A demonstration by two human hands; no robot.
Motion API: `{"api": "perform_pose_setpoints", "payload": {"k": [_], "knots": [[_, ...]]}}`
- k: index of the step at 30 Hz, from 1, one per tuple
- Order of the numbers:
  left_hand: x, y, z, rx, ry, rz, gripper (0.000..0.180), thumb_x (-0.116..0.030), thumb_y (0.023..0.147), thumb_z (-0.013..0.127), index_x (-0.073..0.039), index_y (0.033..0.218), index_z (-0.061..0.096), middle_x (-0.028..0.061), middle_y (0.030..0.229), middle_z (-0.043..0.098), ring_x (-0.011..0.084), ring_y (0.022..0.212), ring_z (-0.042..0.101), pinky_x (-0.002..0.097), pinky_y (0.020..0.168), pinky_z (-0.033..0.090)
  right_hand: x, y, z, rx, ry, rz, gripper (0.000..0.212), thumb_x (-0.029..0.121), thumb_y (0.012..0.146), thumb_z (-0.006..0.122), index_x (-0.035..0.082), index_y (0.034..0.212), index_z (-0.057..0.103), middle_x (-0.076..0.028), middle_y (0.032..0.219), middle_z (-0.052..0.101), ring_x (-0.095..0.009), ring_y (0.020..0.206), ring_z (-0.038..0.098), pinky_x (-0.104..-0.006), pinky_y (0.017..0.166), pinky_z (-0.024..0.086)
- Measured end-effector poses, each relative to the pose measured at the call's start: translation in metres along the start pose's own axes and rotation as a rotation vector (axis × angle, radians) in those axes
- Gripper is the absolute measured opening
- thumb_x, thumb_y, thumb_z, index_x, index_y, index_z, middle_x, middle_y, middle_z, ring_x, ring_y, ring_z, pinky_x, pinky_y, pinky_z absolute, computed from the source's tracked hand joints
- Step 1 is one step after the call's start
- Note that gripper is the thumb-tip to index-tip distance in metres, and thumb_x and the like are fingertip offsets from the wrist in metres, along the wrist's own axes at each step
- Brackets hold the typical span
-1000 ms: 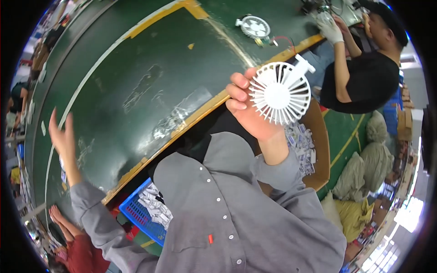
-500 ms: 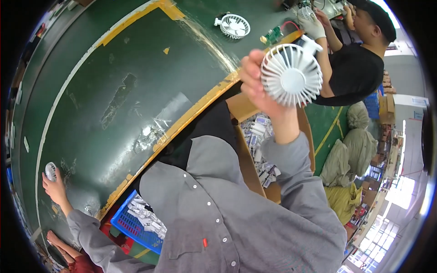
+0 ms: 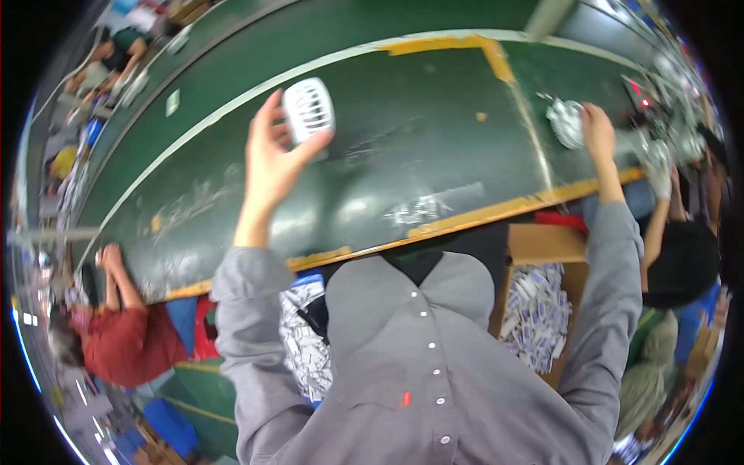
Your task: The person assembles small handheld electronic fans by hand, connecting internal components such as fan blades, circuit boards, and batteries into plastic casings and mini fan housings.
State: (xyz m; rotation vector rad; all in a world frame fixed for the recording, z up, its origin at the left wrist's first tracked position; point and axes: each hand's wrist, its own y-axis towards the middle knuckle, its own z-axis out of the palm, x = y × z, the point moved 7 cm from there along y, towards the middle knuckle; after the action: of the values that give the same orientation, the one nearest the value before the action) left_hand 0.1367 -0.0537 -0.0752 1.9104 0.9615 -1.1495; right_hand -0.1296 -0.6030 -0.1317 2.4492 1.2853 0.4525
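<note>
On my feed I see a cardboard box (image 3: 545,245) below the right fingers (image 3: 595,122), a red-shirted co-worker (image 3: 128,345) down-left of the left fingers (image 3: 267,116).

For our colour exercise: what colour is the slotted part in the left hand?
The slotted part is white, clearest in the head view.

1 cover (image 3: 309,107) left, 1 fan (image 3: 566,124) right, table (image 3: 387,167) beneath both.

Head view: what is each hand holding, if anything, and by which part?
The left hand holds a white slotted piece by its left and lower edges. The right hand is at the edge of a white fan part; blur hides whether it grips.
</note>
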Motion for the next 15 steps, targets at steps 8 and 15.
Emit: {"api": "perform_pose_setpoints", "payload": {"k": [8, 15], "knots": [[-0.084, -0.049, 0.058, 0.167, -0.808, -0.014, 0.080, -0.025, 0.069, 0.081, 0.001, 0.135, 0.043, 0.0130, 0.120, 0.059, 0.0227, 0.110, 0.060, 0.0359, 0.097, 0.048, 0.125, -0.030, -0.039, -0.097, 0.180, -0.105, 0.036, 0.025, 0.084, 0.069, 0.005, 0.114, 0.063, -0.016, 0.108, 0.065, -0.034, 0.100, 0.061, -0.0424, 0.087, 0.048], [-0.099, -0.083, 0.128, 0.268, -0.807, -0.124, 0.092, -0.016, 0.072, 0.078, -0.006, 0.147, 0.025, 0.0098, 0.120, 0.051, 0.0207, 0.110, 0.054, 0.0361, 0.097, 0.046, 0.312, -0.125, -0.120, 0.488, 1.402, -0.191, 0.050, 0.018, 0.078, 0.075, 0.000, 0.121, 0.056, -0.012, 0.111, 0.064, -0.019, 0.106, 0.060, -0.0333, 0.094, 0.046]]}}
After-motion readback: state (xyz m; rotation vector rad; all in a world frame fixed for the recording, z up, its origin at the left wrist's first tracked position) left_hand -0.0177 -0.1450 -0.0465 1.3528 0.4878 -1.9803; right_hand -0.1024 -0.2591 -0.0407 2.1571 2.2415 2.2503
